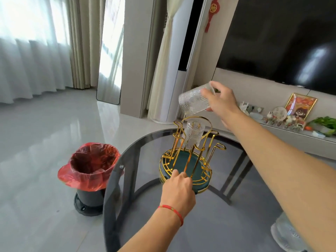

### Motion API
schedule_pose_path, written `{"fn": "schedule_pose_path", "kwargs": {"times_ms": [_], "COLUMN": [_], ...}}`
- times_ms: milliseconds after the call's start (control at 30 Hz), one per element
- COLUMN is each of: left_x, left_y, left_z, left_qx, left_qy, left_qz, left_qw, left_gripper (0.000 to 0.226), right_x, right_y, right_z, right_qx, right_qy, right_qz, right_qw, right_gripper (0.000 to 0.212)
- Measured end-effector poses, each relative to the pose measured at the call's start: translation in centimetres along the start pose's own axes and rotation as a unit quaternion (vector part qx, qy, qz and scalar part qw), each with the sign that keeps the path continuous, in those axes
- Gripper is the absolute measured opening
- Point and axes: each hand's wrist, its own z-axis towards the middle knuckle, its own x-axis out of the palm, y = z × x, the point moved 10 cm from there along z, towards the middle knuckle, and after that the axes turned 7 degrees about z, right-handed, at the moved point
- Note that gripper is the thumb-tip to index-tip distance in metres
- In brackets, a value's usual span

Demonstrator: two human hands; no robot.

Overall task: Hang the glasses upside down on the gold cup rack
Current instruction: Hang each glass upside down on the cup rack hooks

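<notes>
The gold cup rack (195, 142) stands on a round green base (183, 159) on the dark glass table (209, 215). One ribbed clear glass (193, 135) hangs upside down on a far prong. My right hand (221, 101) holds a second clear glass (193, 101) by its base, tilted with the mouth toward the lower left, just above the rack's top loop. My left hand (179, 186) grips the near rim of the rack's base, fingers curled on the gold wire. Another glass object (286, 235) shows at the table's lower right, partly behind my right forearm.
A black bin with a red bag (89, 166) stands on the tiled floor left of the table. Behind the table runs a low shelf (291, 131) with ornaments, a picture frame (301, 105) and greens. A large dark screen (281, 39) hangs above.
</notes>
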Motion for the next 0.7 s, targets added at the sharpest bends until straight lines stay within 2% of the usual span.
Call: {"fn": "schedule_pose_path", "kwargs": {"times_ms": [133,267,533,700], "left_x": [0.1,0.2,0.1,0.0], "left_y": [0.1,0.2,0.1,0.0], "left_z": [0.0,0.2,0.3,0.3], "left_qx": [-0.009,-0.016,-0.023,-0.022], "left_qy": [0.003,0.009,0.015,0.014], "left_qz": [-0.001,-0.007,-0.010,-0.010], "left_qw": [1.000,1.000,1.000,1.000], "left_gripper": [0.027,0.029,0.030,0.030], "right_x": [2.4,4.4,7.5,9.0], "right_y": [0.3,-0.5,-2.6,-4.2], "right_z": [1.5,1.9,1.2,0.3], "right_qx": [-0.009,-0.002,0.007,0.015], "right_qy": [0.042,0.075,0.143,0.182], "right_qz": [-0.092,-0.127,-0.211,-0.282], "right_qw": [0.995,0.989,0.967,0.942], "right_gripper": [0.067,0.061,0.067,0.066]}}
